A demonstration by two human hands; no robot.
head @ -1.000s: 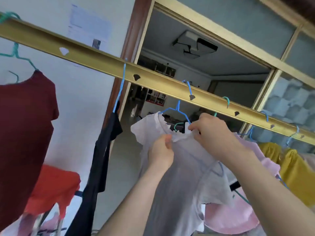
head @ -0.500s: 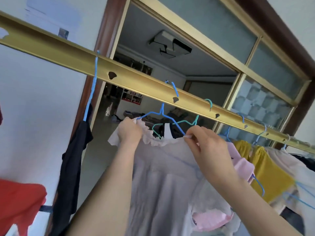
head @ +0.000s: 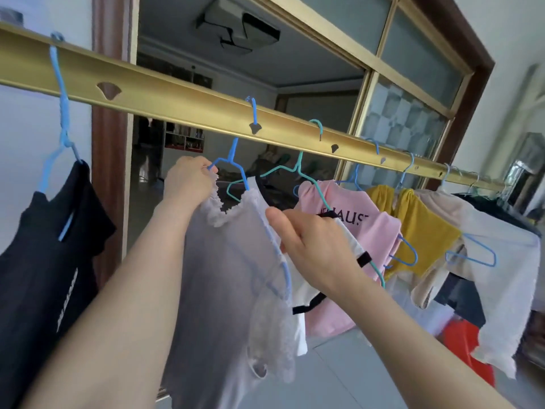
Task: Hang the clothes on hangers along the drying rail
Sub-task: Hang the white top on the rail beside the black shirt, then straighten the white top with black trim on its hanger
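gripping the frilled collar of the top [head: 230,276], the left hand [head: 188,184] was curled round cloth and the hanger [head: 233,154] together; the right hand [head: 309,246] pinched the top's other shoulder, lower along the wire, which sloped down from left hand to right. the hook sat in a hole of the rail [head: 177,97], above and between both hands. the pink shirt [head: 362,228] alongside read partly "aus"; the black shirt [head: 44,261] bore print too blurred to read.

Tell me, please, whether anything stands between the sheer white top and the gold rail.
Nothing visible does. Its blue hanger already hooks over the gold rail; the left hand and right hand grip the sheer white top. The teal hanger hangs close on its right.
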